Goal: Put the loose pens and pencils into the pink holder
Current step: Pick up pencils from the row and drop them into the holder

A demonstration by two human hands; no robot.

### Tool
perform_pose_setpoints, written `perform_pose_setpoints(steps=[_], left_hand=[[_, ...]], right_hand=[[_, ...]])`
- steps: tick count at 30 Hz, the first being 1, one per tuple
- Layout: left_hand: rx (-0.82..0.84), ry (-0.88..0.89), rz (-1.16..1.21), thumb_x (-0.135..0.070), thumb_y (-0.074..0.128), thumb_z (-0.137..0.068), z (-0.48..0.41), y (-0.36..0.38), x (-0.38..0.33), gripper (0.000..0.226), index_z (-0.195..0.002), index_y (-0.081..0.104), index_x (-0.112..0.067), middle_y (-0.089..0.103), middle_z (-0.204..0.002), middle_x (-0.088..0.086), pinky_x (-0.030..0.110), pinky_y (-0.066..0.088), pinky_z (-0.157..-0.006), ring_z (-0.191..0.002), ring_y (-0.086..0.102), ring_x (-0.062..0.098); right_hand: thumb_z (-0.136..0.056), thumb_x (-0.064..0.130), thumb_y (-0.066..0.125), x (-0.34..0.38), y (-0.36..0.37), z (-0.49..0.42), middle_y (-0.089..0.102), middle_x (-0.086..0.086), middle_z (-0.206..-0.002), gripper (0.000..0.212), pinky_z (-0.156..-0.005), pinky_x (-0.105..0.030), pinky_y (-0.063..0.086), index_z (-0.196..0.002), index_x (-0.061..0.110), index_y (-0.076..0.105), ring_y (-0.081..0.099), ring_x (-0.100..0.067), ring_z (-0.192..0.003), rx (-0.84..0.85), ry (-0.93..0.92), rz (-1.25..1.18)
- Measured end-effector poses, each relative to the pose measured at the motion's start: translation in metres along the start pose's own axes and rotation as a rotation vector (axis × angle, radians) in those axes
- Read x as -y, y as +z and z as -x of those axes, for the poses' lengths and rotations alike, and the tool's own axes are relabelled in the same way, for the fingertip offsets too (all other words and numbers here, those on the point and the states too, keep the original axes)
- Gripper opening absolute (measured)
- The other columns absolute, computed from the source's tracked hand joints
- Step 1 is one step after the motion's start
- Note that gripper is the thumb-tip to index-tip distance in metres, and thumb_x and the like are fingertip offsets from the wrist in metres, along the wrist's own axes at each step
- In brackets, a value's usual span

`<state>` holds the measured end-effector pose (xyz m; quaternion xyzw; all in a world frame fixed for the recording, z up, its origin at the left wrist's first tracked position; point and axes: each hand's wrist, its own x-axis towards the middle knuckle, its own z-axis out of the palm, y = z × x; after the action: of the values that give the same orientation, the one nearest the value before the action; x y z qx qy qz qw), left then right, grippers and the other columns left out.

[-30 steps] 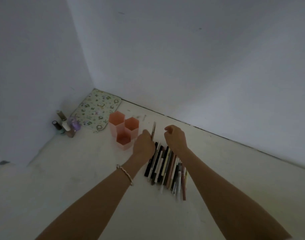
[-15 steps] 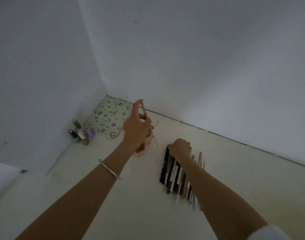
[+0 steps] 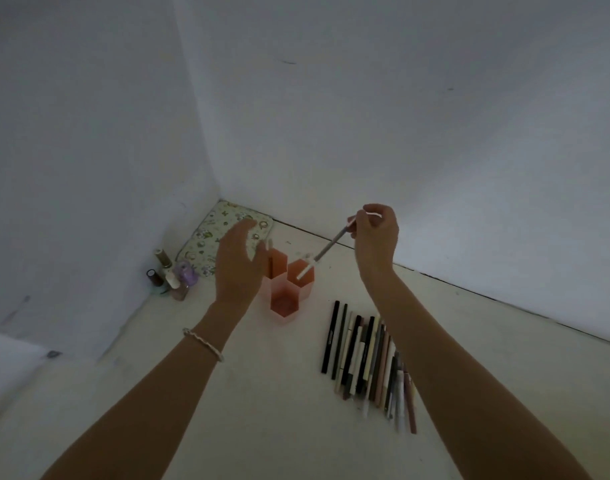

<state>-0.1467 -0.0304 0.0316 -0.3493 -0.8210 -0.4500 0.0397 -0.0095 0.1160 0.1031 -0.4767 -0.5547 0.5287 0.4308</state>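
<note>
The pink holder [image 3: 285, 299], made of three hexagonal cups, stands on the pale surface near the corner. My right hand [image 3: 376, 237] is raised above and right of it and pinches a grey pen [image 3: 327, 251] whose white tip points down into the right rear cup. My left hand [image 3: 239, 263] hovers with fingers spread just left of the holder, holding nothing. A thin pen [image 3: 271, 252] stands in the left rear cup. Several loose pens and pencils [image 3: 365, 358] lie side by side in a row to the right of the holder, partly under my right forearm.
A patterned green cloth [image 3: 223, 230] lies in the corner behind the holder. Several small bottles [image 3: 171, 275] stand against the left wall. White walls close the space at left and back.
My left hand let go of the pen it carried and now hovers open beside the holder. My right hand lifted from the row with a grey pen and brought it over the holder.
</note>
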Motion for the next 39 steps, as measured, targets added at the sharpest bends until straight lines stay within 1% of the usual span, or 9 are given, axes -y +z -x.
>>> perform_pose_setpoints(steps=[4, 9, 13, 16, 18, 26, 31, 35, 39], left_hand=[[-0.251, -0.127, 0.149, 0.003, 0.046, -0.09, -0.002, -0.018, -0.009, 0.034, -0.122, 0.056, -0.007, 0.06, -0.117, 0.007, 0.041, 0.052, -0.089, -0.104, 0.059, 0.022], [-0.17, -0.177, 0.258, 0.006, 0.045, -0.084, 0.011, -0.027, -0.043, 0.025, -0.093, 0.057, -0.014, 0.06, -0.089, -0.003, 0.037, 0.054, -0.076, -0.083, 0.059, 0.015], [0.198, -0.125, 0.157, -0.006, 0.048, -0.089, 0.049, 0.0, -0.067, 0.023, -0.078, 0.059, -0.022, 0.057, -0.087, -0.002, 0.024, 0.048, -0.073, -0.079, 0.056, 0.012], [0.662, -0.076, -0.166, -0.01, 0.044, -0.094, 0.089, 0.043, -0.079, 0.02, -0.1, 0.064, -0.013, 0.062, -0.098, 0.004, 0.028, 0.05, -0.083, -0.096, 0.062, 0.019], [0.785, -0.106, -0.345, -0.01, 0.04, -0.098, 0.112, 0.07, -0.082, 0.026, -0.119, 0.054, -0.009, 0.059, -0.116, 0.007, 0.031, 0.05, -0.091, -0.108, 0.061, 0.023], [0.796, -0.116, -0.57, -0.014, 0.037, -0.102, 0.126, 0.104, -0.074, 0.06, -0.154, 0.007, -0.003, 0.039, -0.144, 0.016, 0.033, 0.045, -0.1, -0.124, 0.051, 0.027], [0.513, -0.221, -0.022, -0.012, 0.063, -0.087, 0.08, 0.075, -0.093, 0.052, -0.135, 0.042, -0.012, 0.062, -0.1, 0.005, 0.034, 0.059, -0.073, -0.083, 0.066, 0.018], [0.353, -0.219, 0.264, -0.006, 0.065, -0.081, 0.048, 0.047, -0.104, 0.08, -0.148, 0.025, -0.026, 0.056, -0.08, -0.005, 0.015, 0.054, -0.057, -0.063, 0.06, 0.006], [0.347, -0.195, 0.376, -0.003, 0.065, -0.081, 0.037, 0.032, -0.104, 0.093, -0.152, 0.016, -0.039, 0.055, -0.077, -0.004, 0.021, 0.057, -0.06, -0.062, 0.061, 0.015]], right_hand=[[-0.096, 0.009, 0.052, -0.012, 0.029, 0.028, 0.07, -0.004, -0.089, 0.01, -0.068, -0.02, 0.055, -0.1, 0.018, 0.052, 0.067, -0.013, -0.075, 0.091, -0.22, 0.056], [-0.098, 0.018, 0.051, -0.041, 0.044, 0.056, 0.064, 0.009, -0.085, 0.005, -0.067, -0.021, 0.051, -0.099, 0.022, 0.053, 0.061, -0.005, -0.076, 0.315, -0.391, 0.303], [-0.094, 0.013, 0.051, -0.046, 0.024, 0.046, 0.065, 0.005, -0.099, 0.018, -0.076, -0.025, 0.052, -0.11, 0.015, 0.06, 0.061, -0.008, -0.084, 0.258, -0.399, 0.382], [-0.091, 0.003, 0.048, -0.043, -0.01, 0.025, 0.065, 0.004, -0.1, 0.027, -0.077, -0.032, 0.054, -0.113, 0.014, 0.058, 0.061, -0.013, -0.085, 0.132, -0.277, 0.363], [-0.091, 0.003, 0.047, -0.044, -0.033, 0.016, 0.066, 0.003, -0.097, 0.028, -0.072, -0.035, 0.053, -0.114, 0.015, 0.057, 0.061, -0.015, -0.078, 0.136, -0.221, 0.399], [-0.093, 0.008, 0.046, -0.073, -0.09, 0.008, 0.064, -0.004, -0.07, 0.019, -0.049, -0.027, 0.042, -0.104, 0.019, 0.058, 0.048, -0.011, -0.048, 0.223, -0.117, 0.564], [-0.089, 0.01, 0.05, -0.103, -0.07, 0.004, 0.065, -0.007, -0.086, 0.018, -0.062, -0.025, 0.046, -0.096, 0.004, 0.066, 0.059, -0.017, -0.073, 0.409, 0.02, 0.899], [-0.092, 0.026, 0.05, -0.123, -0.054, 0.011, 0.06, -0.011, -0.092, 0.024, -0.08, -0.035, 0.044, -0.077, 0.009, 0.053, 0.056, -0.028, -0.096, 0.549, 0.006, 1.314], [-0.091, 0.025, 0.05, -0.138, -0.048, 0.017, 0.058, -0.009, -0.091, 0.025, -0.081, -0.035, 0.039, -0.071, 0.011, 0.049, 0.051, -0.028, -0.099, 0.527, 0.051, 1.328]])
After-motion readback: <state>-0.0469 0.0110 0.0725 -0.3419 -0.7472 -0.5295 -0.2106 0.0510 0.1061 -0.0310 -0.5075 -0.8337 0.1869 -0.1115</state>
